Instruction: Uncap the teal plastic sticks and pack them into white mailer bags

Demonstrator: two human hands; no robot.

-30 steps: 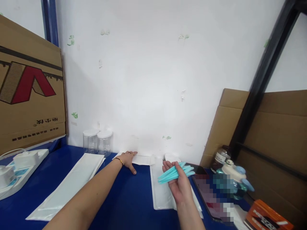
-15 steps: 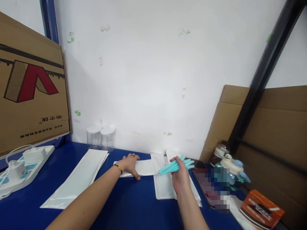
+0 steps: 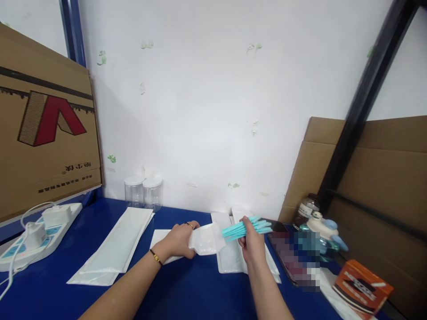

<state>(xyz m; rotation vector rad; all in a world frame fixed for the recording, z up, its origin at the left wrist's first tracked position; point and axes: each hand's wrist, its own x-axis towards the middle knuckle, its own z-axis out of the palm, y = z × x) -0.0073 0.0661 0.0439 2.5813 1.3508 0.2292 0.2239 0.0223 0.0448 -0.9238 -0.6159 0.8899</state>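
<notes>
My left hand (image 3: 180, 240) is closed around a white plastic pouch (image 3: 207, 240), whose free end bulges toward the right. In my right hand (image 3: 252, 242) is a bundle of several thin turquoise sticks (image 3: 233, 232), gripped between thumb and fingers. Their left ends are at the right edge of the pouch; whether they enter it I cannot tell. Beneath and behind my right hand lie more flat white pouches (image 3: 230, 262). Farther left, a stack of long white pouches (image 3: 113, 249) rests on the blue table (image 3: 187, 289).
Two clear lidded jars (image 3: 134, 193) stand by the wall. A power strip (image 3: 63, 231) with plugs is at left. On the right are a phone (image 3: 283, 258), a brown bottle (image 3: 306, 211), a teal bottle (image 3: 322, 238) and an orange box (image 3: 363, 288). Large cardboard (image 3: 50, 178) flanks the table.
My left hand has gone from lying spread on the pouch to gripping it, and the pouch is lifted and bunched. My right hand with the turquoise sticks has barely moved.
</notes>
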